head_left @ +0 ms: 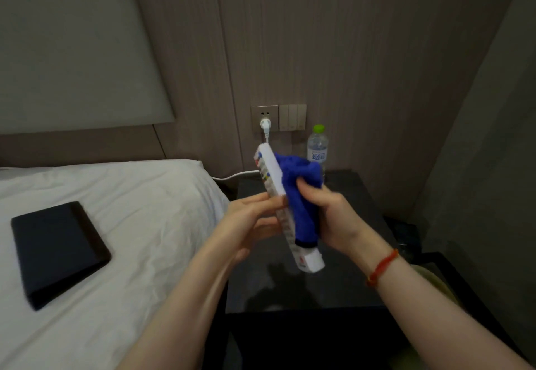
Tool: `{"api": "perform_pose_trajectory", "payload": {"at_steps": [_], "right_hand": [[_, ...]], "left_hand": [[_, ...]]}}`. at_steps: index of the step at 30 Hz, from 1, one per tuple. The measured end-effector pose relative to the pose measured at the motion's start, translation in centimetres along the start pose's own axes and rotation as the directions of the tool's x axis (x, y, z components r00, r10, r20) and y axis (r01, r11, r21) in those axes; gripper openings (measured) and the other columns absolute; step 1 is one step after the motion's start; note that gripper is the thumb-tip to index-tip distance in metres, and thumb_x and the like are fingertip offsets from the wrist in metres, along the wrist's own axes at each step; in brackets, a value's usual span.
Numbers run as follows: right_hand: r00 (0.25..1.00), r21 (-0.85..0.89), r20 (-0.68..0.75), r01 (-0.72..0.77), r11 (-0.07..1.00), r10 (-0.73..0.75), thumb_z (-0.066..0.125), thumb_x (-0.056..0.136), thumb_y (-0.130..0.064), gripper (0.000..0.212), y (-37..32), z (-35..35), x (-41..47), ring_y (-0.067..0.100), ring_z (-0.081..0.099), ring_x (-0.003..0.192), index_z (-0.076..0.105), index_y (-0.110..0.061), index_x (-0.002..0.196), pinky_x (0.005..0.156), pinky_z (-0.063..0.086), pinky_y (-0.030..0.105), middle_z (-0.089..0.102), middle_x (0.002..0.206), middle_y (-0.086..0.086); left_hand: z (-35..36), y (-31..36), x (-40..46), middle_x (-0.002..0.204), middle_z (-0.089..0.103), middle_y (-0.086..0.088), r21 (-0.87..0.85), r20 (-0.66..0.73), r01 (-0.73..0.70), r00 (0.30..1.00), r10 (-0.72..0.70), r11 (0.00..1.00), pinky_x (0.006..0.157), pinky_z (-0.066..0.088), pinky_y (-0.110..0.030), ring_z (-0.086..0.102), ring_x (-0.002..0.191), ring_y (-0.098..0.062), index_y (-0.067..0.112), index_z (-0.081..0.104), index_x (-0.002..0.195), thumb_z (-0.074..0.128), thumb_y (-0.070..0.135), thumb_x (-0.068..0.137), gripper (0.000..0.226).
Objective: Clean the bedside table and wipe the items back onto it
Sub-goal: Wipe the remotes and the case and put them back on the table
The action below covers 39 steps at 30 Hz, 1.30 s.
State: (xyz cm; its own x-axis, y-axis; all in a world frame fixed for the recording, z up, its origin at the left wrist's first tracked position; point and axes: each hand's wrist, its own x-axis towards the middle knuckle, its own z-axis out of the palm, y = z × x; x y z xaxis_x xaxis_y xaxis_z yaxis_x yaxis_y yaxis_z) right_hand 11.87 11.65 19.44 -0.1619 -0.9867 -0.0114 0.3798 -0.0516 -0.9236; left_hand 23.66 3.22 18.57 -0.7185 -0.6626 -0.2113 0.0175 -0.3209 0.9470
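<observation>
Head view: a white power strip (274, 184) is held tilted above the dark bedside table (342, 288) by the left hand (252, 224), its fingers curled loosely along one edge. A blue cloth (301, 195) is gripped by the right hand (333, 219) and pressed against the strip's back. A water bottle (317, 149) stands at the table's rear. A black notebook (58, 250) lies on the bed (145, 224).

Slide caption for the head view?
Left hand holds power strip; right hand wipes it with blue cloth.
</observation>
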Motion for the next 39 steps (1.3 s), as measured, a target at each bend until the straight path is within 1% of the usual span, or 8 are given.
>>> {"api": "perform_pose_trajectory", "payload": {"at_steps": [2,5,10,15,21,25,29,39], "right_hand": [[0.999,-0.031,0.028,0.020,0.999,-0.019,0.057,0.075,-0.012,0.025,1.8,0.0,-1.0,0.007,0.064,0.084,0.059,-0.020,0.099,0.076,0.051,0.019,0.072,0.092,-0.001],[0.998,-0.452,-0.028,0.040,0.891,-0.059,0.064,0.078,-0.005,0.048,3.8,-0.1,-1.2,-0.002,0.062,0.093,0.050,-0.020,0.121,0.077,0.047,0.010,0.066,0.104,-0.009],[0.941,-0.825,-0.251,-0.083,0.560,-0.229,0.068,0.076,-0.013,0.059,3.1,1.4,0.0,0.022,0.058,0.106,0.040,-0.020,0.128,0.090,0.048,0.035,0.060,0.120,0.002],[0.960,-0.685,-0.247,-0.078,0.725,-0.130,0.072,0.075,-0.015,0.060,3.6,1.4,0.2,0.020,0.059,0.106,0.043,-0.023,0.127,0.093,0.049,0.037,0.061,0.116,0.000],[0.981,-0.149,0.078,-0.164,0.975,0.177,0.062,0.082,-0.014,0.046,3.5,-0.3,-1.0,0.021,0.061,0.111,0.049,-0.017,0.126,0.092,0.050,0.028,0.065,0.116,0.004],[0.993,-0.564,-0.122,-0.065,0.823,-0.005,0.060,0.086,-0.013,0.034,3.9,0.1,-0.9,0.013,0.063,0.103,0.052,-0.020,0.118,0.082,0.053,0.019,0.065,0.112,0.001],[0.933,-0.723,-0.239,0.015,0.691,-0.270,0.064,0.082,-0.016,0.042,3.7,1.1,0.2,0.018,0.059,0.108,0.053,-0.019,0.122,0.093,0.050,0.037,0.063,0.117,0.003],[0.941,-0.814,-0.281,-0.130,0.566,-0.188,0.065,0.080,-0.031,0.041,5.8,1.1,-1.3,0.019,0.059,0.104,0.052,-0.024,0.118,0.093,0.047,0.039,0.064,0.112,0.001]], "left_hand": [[-0.5,0.5,0.3,0.075,0.075,-0.005,-0.041,-0.084,-0.019,0.996,0.016,0.999,0.055,0.056,-0.021,0.071,0.063,-0.013,0.006,0.067,0.104,0.071,0.021,0.067,0.040],[-0.1,0.3,0.5,0.072,0.073,-0.003,0.037,-0.217,-0.034,0.975,0.041,0.999,0.047,0.051,-0.017,0.069,0.061,-0.010,0.007,0.069,0.094,0.074,0.015,0.074,0.023],[1.4,0.0,0.5,0.079,0.069,-0.003,0.298,-0.327,-0.074,0.929,0.174,0.952,0.045,0.045,-0.013,0.064,0.070,-0.009,0.015,0.061,0.072,0.082,0.025,0.067,0.024],[1.0,1.4,0.5,0.072,0.065,0.003,0.346,-0.350,-0.111,0.906,0.238,0.932,0.046,0.046,-0.013,0.062,0.068,-0.006,0.019,0.053,0.064,0.082,0.021,0.066,0.029],[0.1,0.7,0.3,0.078,0.069,-0.003,0.322,-0.388,-0.043,0.905,0.174,0.946,0.065,0.053,-0.026,0.066,0.076,-0.014,0.017,0.059,0.074,0.083,0.025,0.064,0.027],[0.3,0.0,0.3,0.080,0.069,-0.003,0.370,-0.395,-0.036,0.898,0.192,0.928,0.068,0.054,-0.029,0.067,0.078,-0.016,0.017,0.058,0.074,0.084,0.030,0.062,0.031],[0.9,-0.8,0.5,0.071,0.066,-0.002,0.356,-0.426,-0.053,0.880,0.212,0.933,0.063,0.051,-0.030,0.064,0.070,-0.016,0.015,0.057,0.067,0.083,0.034,0.061,0.032],[-0.1,-0.2,0.1,0.073,0.067,-0.004,0.090,-0.478,-0.061,0.873,0.097,0.994,0.042,0.049,-0.014,0.066,0.065,-0.011,0.012,0.058,0.074,0.080,0.018,0.069,0.024]]}}
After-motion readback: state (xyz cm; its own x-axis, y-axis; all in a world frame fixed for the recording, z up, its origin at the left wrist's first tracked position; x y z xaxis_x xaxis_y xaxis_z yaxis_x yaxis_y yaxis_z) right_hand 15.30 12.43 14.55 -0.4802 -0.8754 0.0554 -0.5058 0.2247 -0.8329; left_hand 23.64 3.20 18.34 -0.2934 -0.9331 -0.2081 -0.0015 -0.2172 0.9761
